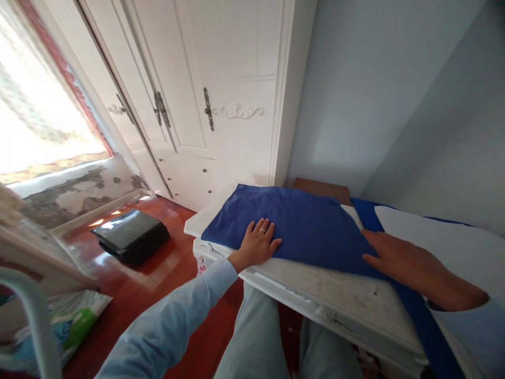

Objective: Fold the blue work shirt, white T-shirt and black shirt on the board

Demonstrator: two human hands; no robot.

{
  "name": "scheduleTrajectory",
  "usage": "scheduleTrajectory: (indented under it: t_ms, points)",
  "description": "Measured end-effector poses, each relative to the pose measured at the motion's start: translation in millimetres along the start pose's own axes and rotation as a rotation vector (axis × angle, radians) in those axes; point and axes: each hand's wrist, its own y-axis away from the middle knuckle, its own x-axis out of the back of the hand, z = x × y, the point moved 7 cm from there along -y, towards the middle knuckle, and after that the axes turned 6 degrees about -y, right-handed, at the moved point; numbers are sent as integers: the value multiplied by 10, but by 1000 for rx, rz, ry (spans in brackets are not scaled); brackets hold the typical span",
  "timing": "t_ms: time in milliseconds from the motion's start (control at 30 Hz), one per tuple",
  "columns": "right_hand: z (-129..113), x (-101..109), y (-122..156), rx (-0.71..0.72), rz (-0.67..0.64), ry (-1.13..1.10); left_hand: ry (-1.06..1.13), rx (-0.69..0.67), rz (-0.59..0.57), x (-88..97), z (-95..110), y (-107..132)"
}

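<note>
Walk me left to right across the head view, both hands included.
Plastic bag → black ridged case on the floor → rightmost wardrobe handle → left hand, flat on the blue cloth → brown flat-topped object → right hand.

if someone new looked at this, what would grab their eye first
Most likely the deep blue cloth, spread over the white tabletop, with the left hand flat on its near edge and the right hand at its right end. Next might come the glaring window at the upper left, then the shiny black case on the red floor below it.
</note>
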Motion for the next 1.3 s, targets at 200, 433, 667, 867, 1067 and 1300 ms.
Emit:
scheduleTrajectory:
  t_ms: [200,433,667,867,1067,1300]
  points:
    - [-1124,-357,-468,359,-44,-149,288,7,2,158,-153,-69]
    - [-1165,-766,-729,363,-69,-351,310,662,100,395,-1654,162]
    - [-1018,-901,-690,315,48,-468,462,784,61,254,-2136,215]
    - [-995,-955,-641,287,98,-442,537,889,125,163,-2280,247]
    - [-992,-980,-623,290,115,-404,542,996,178,176,-2567,422]
    - [-1000,-981,-613,300,132,-379,590,908,124,84,-2444,171]
